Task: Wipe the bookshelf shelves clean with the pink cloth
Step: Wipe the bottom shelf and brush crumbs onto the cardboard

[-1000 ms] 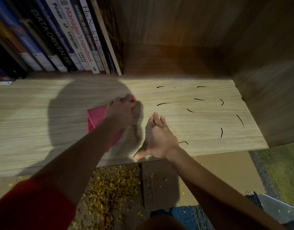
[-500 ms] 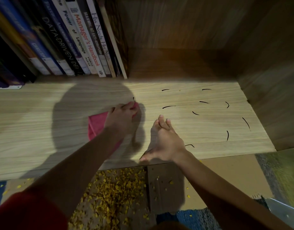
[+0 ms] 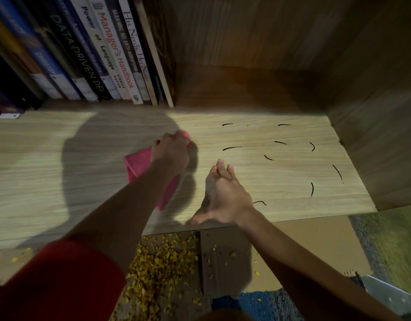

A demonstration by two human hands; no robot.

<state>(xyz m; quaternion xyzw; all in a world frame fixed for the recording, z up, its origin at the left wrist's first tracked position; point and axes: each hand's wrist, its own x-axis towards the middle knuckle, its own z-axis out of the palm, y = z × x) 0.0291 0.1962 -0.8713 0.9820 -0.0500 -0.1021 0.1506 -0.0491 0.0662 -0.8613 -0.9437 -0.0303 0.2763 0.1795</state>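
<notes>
Roughly nine dark marks point(image 3: 232, 148) are seen unwiped on the right part of the shelf point(image 3: 37, 170), so much work is judged left. The pink cloth point(image 3: 139, 163) is pressed to the shelf's middle, the grip of the left hand point(image 3: 170, 151) clamped on it; the right hand point(image 3: 225, 198) is rested nearby, fingers straight, holding nothing. Other shelves are cut off

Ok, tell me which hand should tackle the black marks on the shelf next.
Left, I'd say: the left hand grips the pink cloth, close to the black marks; the right hand rests bare on the shelf.
</notes>
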